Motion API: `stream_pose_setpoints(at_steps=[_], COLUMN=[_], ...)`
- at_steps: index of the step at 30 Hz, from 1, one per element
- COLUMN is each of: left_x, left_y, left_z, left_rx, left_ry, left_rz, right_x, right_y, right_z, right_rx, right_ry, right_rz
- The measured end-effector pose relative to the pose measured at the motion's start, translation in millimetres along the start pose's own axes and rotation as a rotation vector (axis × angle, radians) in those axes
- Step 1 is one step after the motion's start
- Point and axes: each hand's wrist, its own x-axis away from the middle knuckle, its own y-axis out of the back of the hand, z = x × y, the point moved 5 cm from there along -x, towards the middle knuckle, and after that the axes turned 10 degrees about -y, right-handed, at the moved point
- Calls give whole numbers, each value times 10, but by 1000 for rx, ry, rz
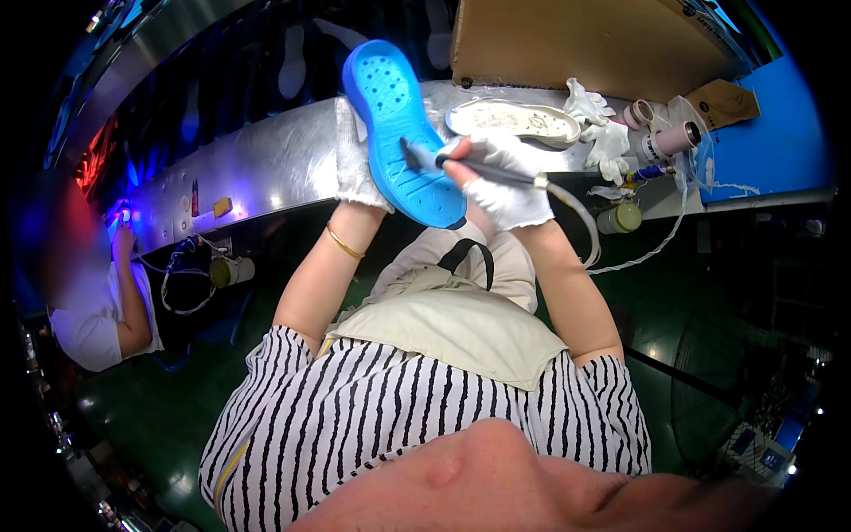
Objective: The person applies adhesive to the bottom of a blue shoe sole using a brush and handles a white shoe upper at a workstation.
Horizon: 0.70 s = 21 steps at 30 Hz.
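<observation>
A bright blue shoe sole, with small holes at its far end and grooves across its near half, is held up over the workbench edge. My left hand, in a white knit glove, grips it along its left side; the fingers are mostly hidden behind it. In my right hand, whose white glove leaves some fingertips bare, is a dark-handled brush with a hose at its rear end. Its dark bristles meet the middle of the sole's upper face, as far as the blur shows.
On the metal bench lie a white sole, several white gloves and pink-white rolls. A cardboard sheet stands behind. Soles lie on a dark surface at the back. A person works at far left.
</observation>
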Motion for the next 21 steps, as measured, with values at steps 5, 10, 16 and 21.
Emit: stream_pose_setpoints(at_steps=[5, 10, 16, 21], left_x=[103, -81, -56, -101], left_y=[-63, -84, -253, -176], left_z=[178, 128, 40, -40], left_rx=[187, 100, -79, -178], left_ry=[30, 29, -172, -216], left_rz=[185, 300, 148, 100], right_x=[-27, 114, 97, 157], right_y=[102, -214, -84, -283], right_z=[-85, 22, -46, 65], right_rx=[-259, -242, -319, -305], right_ry=[-77, -100, -69, -80], right_rz=[-78, 119, -35, 85])
